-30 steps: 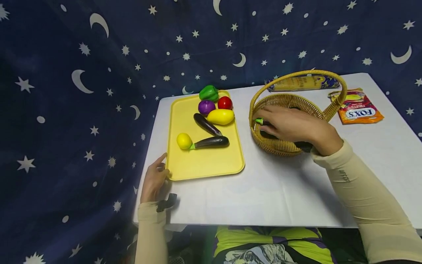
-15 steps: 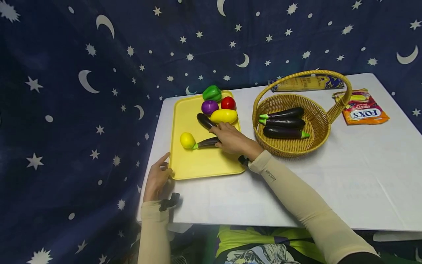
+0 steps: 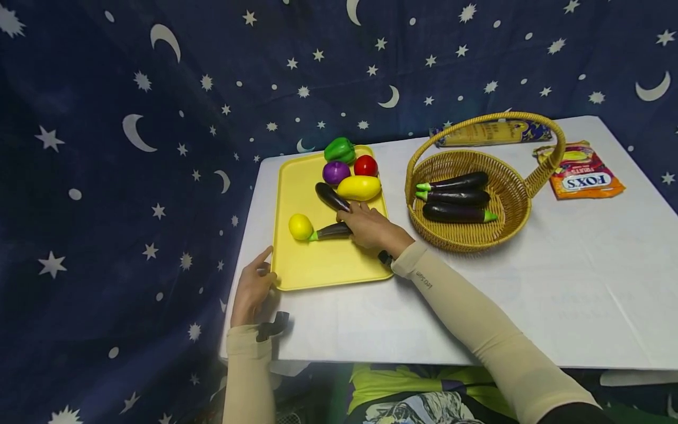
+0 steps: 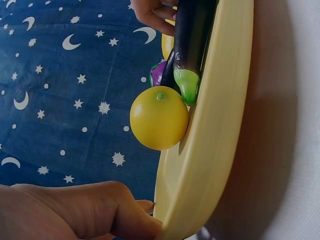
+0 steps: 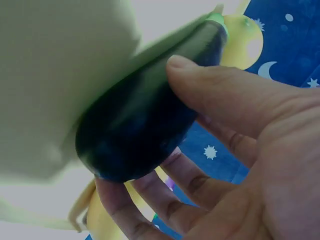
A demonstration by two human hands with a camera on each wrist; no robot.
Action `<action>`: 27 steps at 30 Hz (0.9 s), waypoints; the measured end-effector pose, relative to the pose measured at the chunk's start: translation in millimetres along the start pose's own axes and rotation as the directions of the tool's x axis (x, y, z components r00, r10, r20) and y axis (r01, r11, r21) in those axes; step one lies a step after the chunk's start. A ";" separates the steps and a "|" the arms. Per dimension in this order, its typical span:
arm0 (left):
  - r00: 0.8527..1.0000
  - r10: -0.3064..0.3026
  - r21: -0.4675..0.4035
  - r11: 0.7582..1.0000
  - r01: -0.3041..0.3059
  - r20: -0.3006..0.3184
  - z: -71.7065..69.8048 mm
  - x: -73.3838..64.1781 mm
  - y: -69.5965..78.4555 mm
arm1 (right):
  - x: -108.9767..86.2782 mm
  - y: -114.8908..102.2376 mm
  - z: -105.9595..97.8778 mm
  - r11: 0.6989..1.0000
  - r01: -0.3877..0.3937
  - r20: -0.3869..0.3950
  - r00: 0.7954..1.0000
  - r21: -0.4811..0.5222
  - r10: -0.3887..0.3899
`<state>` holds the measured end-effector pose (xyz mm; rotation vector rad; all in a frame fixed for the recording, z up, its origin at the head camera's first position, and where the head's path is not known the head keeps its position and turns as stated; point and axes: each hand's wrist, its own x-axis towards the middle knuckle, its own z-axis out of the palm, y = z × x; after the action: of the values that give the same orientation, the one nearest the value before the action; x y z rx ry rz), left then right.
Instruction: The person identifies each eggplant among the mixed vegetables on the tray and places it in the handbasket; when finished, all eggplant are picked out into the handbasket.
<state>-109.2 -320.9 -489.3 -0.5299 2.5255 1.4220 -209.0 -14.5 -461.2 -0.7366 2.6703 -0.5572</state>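
Note:
My right hand (image 3: pixel 371 227) holds the nearer eggplant (image 3: pixel 333 231) on the yellow tray (image 3: pixel 318 274). In the right wrist view, the thumb lies on one side of that dark eggplant (image 5: pixel 135 120) and the fingers curl along the other. Its green stem end meets a lemon (image 3: pixel 300 227). Just behind lies another eggplant (image 3: pixel 331 195), partly covered by the hand. At the tray's near left corner my left hand (image 3: pixel 253 288) grips the rim; the left wrist view shows its fingers (image 4: pixel 135 220) against the edge.
A yellow mango-like fruit (image 3: pixel 359 188), red fruit (image 3: pixel 366 166), purple round vegetable (image 3: pixel 336 172) and green bell pepper (image 3: pixel 340 150) crowd the tray's back right. Right of it stands a wicker basket (image 3: pixel 508 227) with an arched handle, holding three eggplants (image 3: pixel 458 212). Behind are snack packs (image 3: pixel 585 176).
My right hand has left the basket, where three eggplants now show, and moved left to the nearer eggplant on the tray. My left hand stays at the tray's corner.

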 end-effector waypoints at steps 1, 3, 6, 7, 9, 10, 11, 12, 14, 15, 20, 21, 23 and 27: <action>1.000 0.001 0.004 1.000 -0.001 0.001 0.1 -0.5 0.1 | -0.2 0.4 0.8 1.000 0.000 0.003 1.000 -0.004 0.000; 1.000 0.003 0.013 1.000 -0.003 0.001 0.0 -0.8 -0.5 | -1.0 1.1 1.6 1.000 0.005 0.006 1.000 -0.012 -0.004; 1.000 0.005 0.020 1.000 -0.005 0.005 0.1 -1.3 -1.2 | -3.5 1.1 0.8 1.000 0.016 0.014 1.000 -0.022 -0.015; 1.000 0.007 0.025 1.000 -0.007 0.004 0.0 -1.4 -1.5 | -4.9 0.8 -0.2 1.000 0.018 0.021 1.000 -0.024 -0.018; 1.000 0.009 0.022 1.000 -0.009 0.002 0.2 -1.3 -1.3 | -9.2 0.2 -3.2 0.999 0.024 0.030 0.999 -0.032 -0.023; 1.000 0.009 0.019 1.000 -0.009 0.003 0.2 -1.6 -0.9 | -11.9 0.1 -5.1 0.999 0.027 0.032 0.999 -0.036 -0.026; 1.000 0.010 0.017 1.000 -0.010 0.001 0.1 -1.9 -0.6 | -15.6 -0.1 -7.5 0.998 0.033 0.032 0.999 -0.045 -0.032; 1.000 0.010 0.015 1.000 -0.011 0.001 0.0 -2.1 -0.4 | -19.6 0.0 -10.1 0.998 0.040 0.030 0.999 -0.055 -0.039; 1.000 0.010 0.008 1.000 -0.010 0.007 1.0 -1.7 0.3 | -30.1 2.0 -16.2 0.996 0.050 0.022 0.999 -0.078 -0.048; 1.000 0.007 0.008 1.000 -0.007 0.012 1.4 -1.5 0.5 | -36.1 3.4 -19.6 0.995 0.056 0.015 0.998 -0.088 -0.055; 0.999 -0.021 0.040 0.999 0.020 0.042 0.6 -0.9 0.0 | -75.7 13.9 -42.0 0.991 0.094 -0.036 0.995 -0.091 -0.098; 0.999 -0.023 0.041 0.999 0.021 0.046 0.4 -1.0 -0.2 | -85.3 16.8 -47.4 0.990 0.110 -0.050 0.992 -0.091 -0.115; 0.999 -0.027 0.045 0.999 0.025 0.047 0.0 -1.0 -0.5 | -105.2 24.0 -58.8 0.983 0.144 -0.084 0.985 -0.111 -0.154; 0.999 -0.007 0.045 0.999 0.005 0.038 0.0 -0.8 -0.8 | -145.5 41.1 -83.9 0.973 0.167 -0.149 0.970 -0.159 -0.191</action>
<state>-108.1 -321.1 -489.6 -0.4980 2.5176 1.3569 -140.2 120.6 -377.9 -1.0233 2.8366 -0.4896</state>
